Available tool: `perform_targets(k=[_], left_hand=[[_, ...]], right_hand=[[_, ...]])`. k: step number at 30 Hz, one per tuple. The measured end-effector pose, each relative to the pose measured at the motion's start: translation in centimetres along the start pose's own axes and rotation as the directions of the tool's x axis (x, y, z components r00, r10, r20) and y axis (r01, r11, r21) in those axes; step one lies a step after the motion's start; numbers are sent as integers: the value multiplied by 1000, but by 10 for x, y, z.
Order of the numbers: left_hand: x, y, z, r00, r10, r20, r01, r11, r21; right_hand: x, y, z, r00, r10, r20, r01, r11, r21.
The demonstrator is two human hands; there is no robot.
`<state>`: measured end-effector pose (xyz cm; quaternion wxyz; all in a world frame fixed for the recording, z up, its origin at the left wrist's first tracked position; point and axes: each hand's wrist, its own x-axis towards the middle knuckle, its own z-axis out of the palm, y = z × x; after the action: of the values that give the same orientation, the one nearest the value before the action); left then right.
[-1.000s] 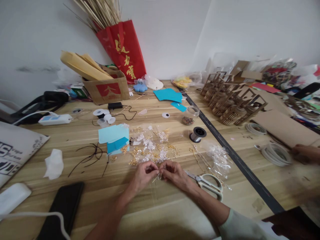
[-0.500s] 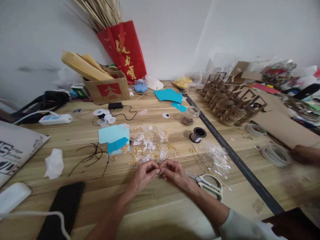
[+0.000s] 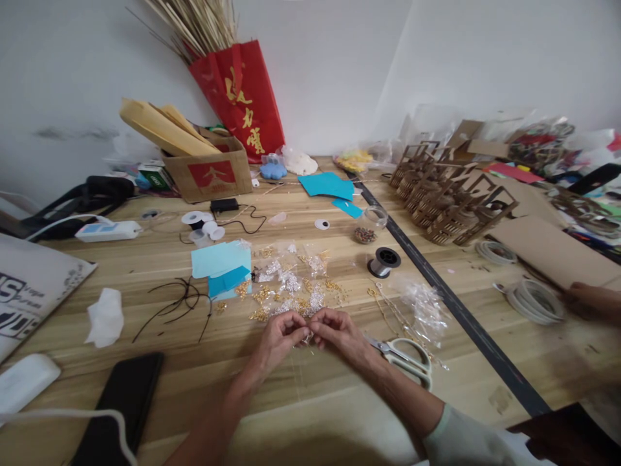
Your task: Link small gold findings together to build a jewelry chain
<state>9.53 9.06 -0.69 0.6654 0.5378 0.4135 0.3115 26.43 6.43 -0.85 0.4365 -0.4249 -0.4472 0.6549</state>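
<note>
My left hand (image 3: pixel 284 336) and my right hand (image 3: pixel 337 333) meet fingertip to fingertip over the near middle of the table. Both are closed in a pinch on a small shiny jewelry piece (image 3: pixel 306 338); its exact kind is too small to make out. A faint thin strand seems to hang below the fingers. Just beyond my fingertips lie loose silver beads (image 3: pixel 315 299) and gold beads (image 3: pixel 262 295), spread among small clear bags. Scissors with pale handles (image 3: pixel 410 359) lie beside my right forearm. A spool of wire (image 3: pixel 384 261) stands farther to the right.
Black cord (image 3: pixel 182 299) and blue cards (image 3: pixel 220 259) lie left; a phone (image 3: pixel 121 404) is near. Bead chains (image 3: pixel 388 307), a plastic bag (image 3: pixel 427 307) and a bead jar (image 3: pixel 369 226) are right. Beyond the dark strip (image 3: pixel 456 304), another person's hand (image 3: pixel 592 301) is near coiled tubing (image 3: pixel 536 301).
My hands stay in nearly the same place, with the fingers shifting slightly. The shiny piece beneath the fingertips has changed its angle, and thin ends now show below it.
</note>
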Motion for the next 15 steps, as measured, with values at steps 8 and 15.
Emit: perform_targets(k=[8, 15], left_hand=[[-3, 5, 1, 999, -32, 2, 32, 998, -48], [-3, 9, 1, 999, -51, -2, 51, 996, -75]], right_hand=[[0, -3, -1, 1000, 18, -11, -18, 1000, -4], [0, -2, -2, 1000, 24, 4, -24, 1000, 13]])
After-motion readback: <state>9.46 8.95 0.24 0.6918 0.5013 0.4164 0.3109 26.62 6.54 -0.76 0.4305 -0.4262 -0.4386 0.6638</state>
